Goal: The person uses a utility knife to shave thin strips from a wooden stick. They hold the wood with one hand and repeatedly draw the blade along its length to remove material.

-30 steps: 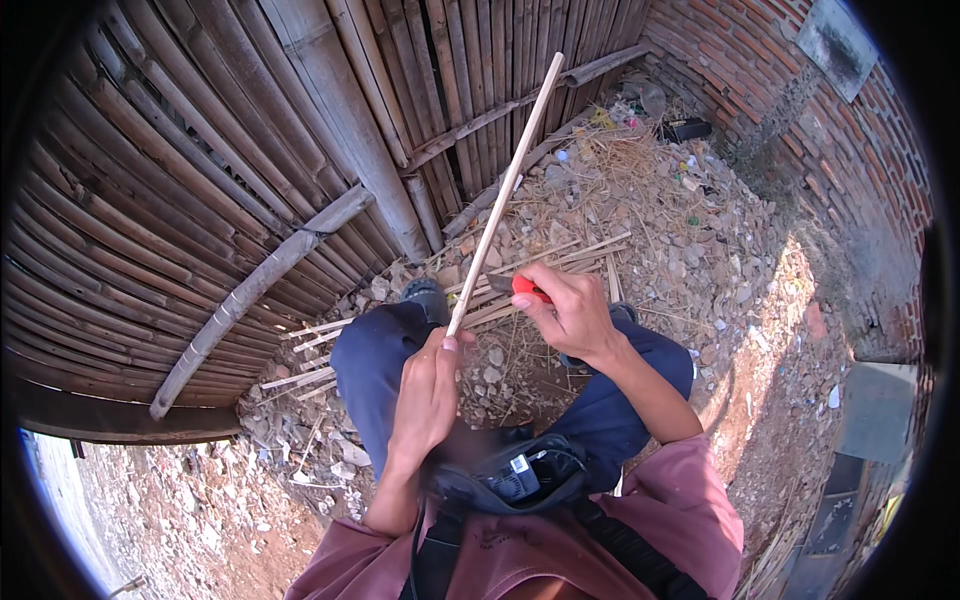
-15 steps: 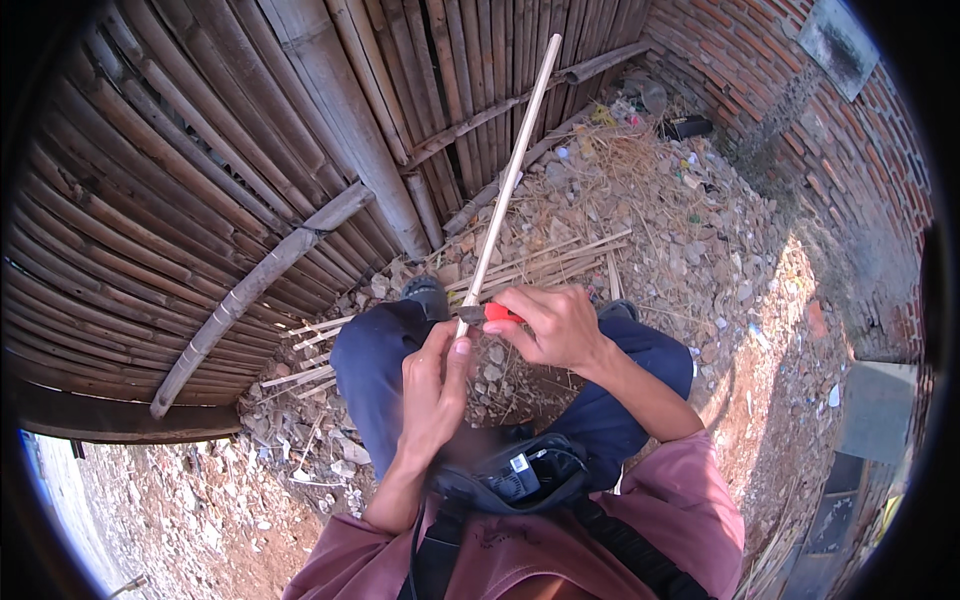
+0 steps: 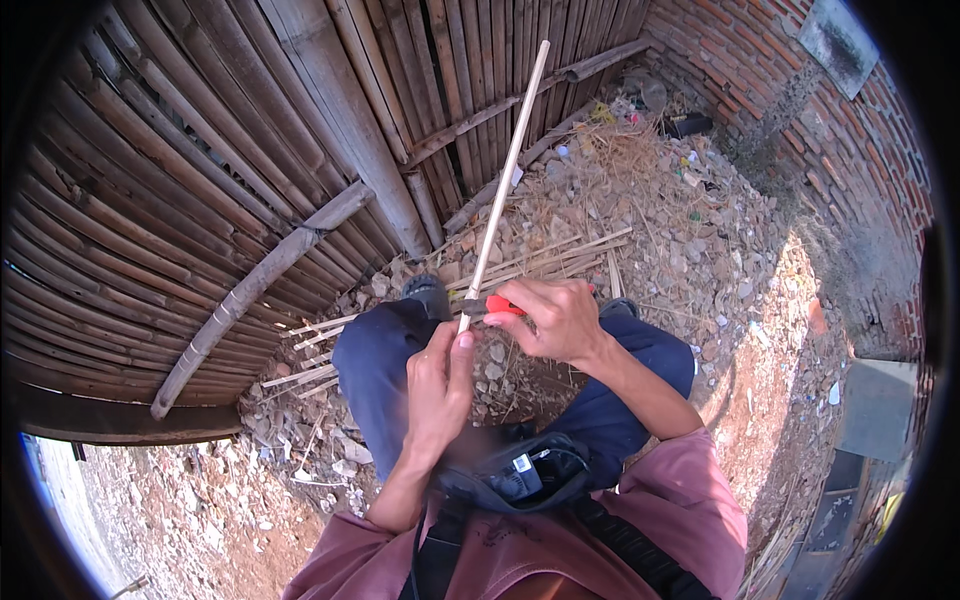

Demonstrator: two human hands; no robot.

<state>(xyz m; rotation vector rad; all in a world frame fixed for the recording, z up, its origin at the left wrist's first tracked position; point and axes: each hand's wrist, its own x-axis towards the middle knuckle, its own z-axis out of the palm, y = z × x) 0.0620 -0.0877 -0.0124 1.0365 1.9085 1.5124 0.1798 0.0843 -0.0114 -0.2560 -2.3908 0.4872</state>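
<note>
The pale bamboo stick (image 3: pixel 503 180) is being gripped at its lower end by the left hand (image 3: pixel 437 390). The red-handled knife (image 3: pixel 497 305), clasped in the right hand (image 3: pixel 560 320), is being drawn closer against the stick than a second ago, suggesting whittling is being continued.

There is just one view, from a camera on the person's head, looking straight down and close over the bent knees in dark blue trousers (image 3: pixel 380 370). Its round edges bend the brown bamboo-pole fence (image 3: pixel 200 170) on the left and the red brick wall (image 3: pixel 800 100) on the right.
</note>
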